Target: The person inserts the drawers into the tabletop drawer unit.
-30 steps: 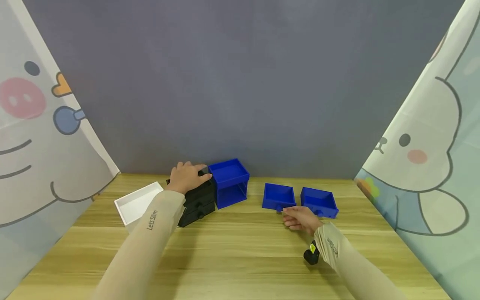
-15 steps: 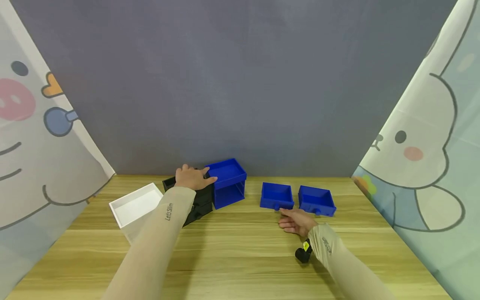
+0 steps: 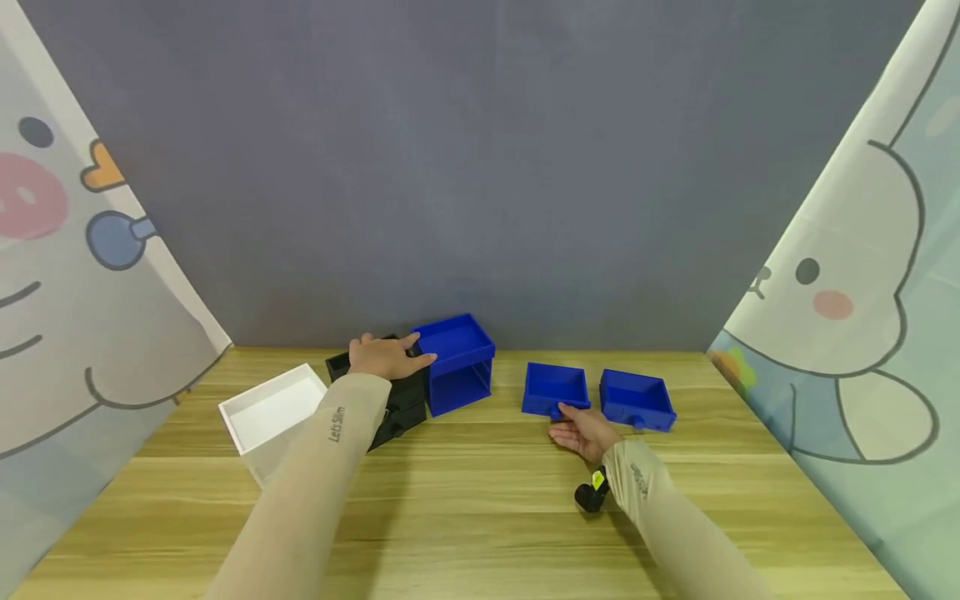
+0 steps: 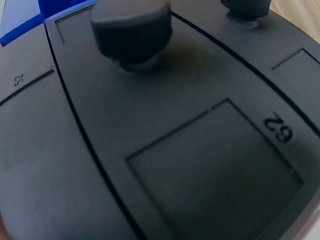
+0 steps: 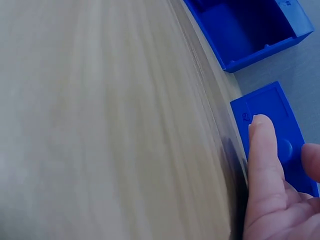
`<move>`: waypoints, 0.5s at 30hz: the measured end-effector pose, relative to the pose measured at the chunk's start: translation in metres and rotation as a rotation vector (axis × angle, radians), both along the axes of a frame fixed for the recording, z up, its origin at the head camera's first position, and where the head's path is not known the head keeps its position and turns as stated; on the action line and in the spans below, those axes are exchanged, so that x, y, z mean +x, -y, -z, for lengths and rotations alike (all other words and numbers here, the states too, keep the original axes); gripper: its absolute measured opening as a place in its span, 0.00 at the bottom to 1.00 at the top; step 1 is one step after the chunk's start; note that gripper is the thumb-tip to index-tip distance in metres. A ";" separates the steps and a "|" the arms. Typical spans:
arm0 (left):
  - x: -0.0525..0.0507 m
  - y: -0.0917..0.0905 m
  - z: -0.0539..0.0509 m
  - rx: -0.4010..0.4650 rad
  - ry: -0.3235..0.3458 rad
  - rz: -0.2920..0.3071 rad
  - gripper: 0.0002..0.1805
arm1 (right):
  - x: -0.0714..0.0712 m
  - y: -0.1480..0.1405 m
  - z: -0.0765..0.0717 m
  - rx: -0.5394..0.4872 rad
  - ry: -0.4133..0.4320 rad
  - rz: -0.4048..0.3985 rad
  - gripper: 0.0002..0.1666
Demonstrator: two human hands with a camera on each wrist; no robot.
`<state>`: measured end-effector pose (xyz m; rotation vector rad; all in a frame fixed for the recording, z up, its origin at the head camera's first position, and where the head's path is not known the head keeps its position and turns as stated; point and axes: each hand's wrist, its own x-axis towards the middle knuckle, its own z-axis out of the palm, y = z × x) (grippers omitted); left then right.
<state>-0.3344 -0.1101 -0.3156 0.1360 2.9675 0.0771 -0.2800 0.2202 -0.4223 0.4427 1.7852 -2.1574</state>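
Note:
My left hand (image 3: 381,358) rests on top of a black drawer cabinet (image 3: 407,398), its thumb and a finger pointing toward the blue cabinet (image 3: 459,363) beside it. Black drawer fronts with knobs (image 4: 132,37) fill the left wrist view. The blue cabinet has a shallow tray top and an open front. My right hand (image 3: 587,432) is at the front of a blue drawer (image 3: 553,383). In the right wrist view, the drawer's round knob (image 5: 285,150) lies between the extended finger and the thumb, without a visible pinch.
To the right stands a second blue drawer (image 3: 636,393), knob toward me. On the left, a white open box (image 3: 273,408) sits partly behind my left sleeve. A black wrist camera (image 3: 592,493) hangs by my right wrist. The grey back wall (image 3: 525,208) rises behind everything.
My right hand has shifted slightly left and forward, bringing its fingers closer around the drawer knob. The left hand settled lower on the black cabinet, then stayed still.

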 end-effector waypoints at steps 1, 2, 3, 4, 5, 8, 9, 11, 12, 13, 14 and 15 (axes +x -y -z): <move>0.000 -0.001 0.001 -0.005 0.001 -0.003 0.43 | 0.000 0.001 0.000 -0.003 0.003 0.008 0.30; 0.001 -0.002 0.001 -0.008 0.002 -0.009 0.43 | 0.000 0.001 0.001 -0.006 0.008 0.016 0.29; 0.001 -0.004 0.001 -0.013 0.003 -0.015 0.43 | 0.000 0.002 0.002 -0.009 0.007 0.023 0.28; 0.002 -0.005 0.002 -0.023 0.002 -0.019 0.43 | 0.000 0.003 0.003 -0.013 0.009 0.035 0.26; 0.002 -0.007 0.002 -0.032 -0.002 -0.022 0.43 | 0.000 0.003 0.003 -0.018 0.005 0.045 0.25; 0.003 -0.011 0.001 -0.052 -0.011 -0.032 0.43 | 0.001 0.004 0.005 -0.025 -0.008 0.067 0.22; 0.003 -0.012 0.001 -0.053 -0.013 -0.034 0.43 | 0.001 0.004 0.005 -0.026 -0.014 0.074 0.22; 0.004 -0.012 0.001 -0.041 -0.015 -0.038 0.43 | 0.001 0.005 0.005 -0.030 -0.021 0.088 0.21; 0.004 -0.011 0.001 -0.027 -0.016 -0.039 0.43 | 0.001 0.005 0.006 -0.029 -0.023 0.098 0.20; 0.004 -0.010 0.001 -0.011 -0.017 -0.041 0.42 | 0.001 0.006 0.006 -0.030 -0.026 0.106 0.19; 0.005 -0.009 0.002 0.005 -0.016 -0.042 0.43 | 0.001 0.006 0.005 -0.034 -0.031 0.109 0.18; 0.005 -0.007 0.003 0.021 -0.017 -0.044 0.42 | 0.001 0.006 0.005 -0.037 -0.035 0.116 0.18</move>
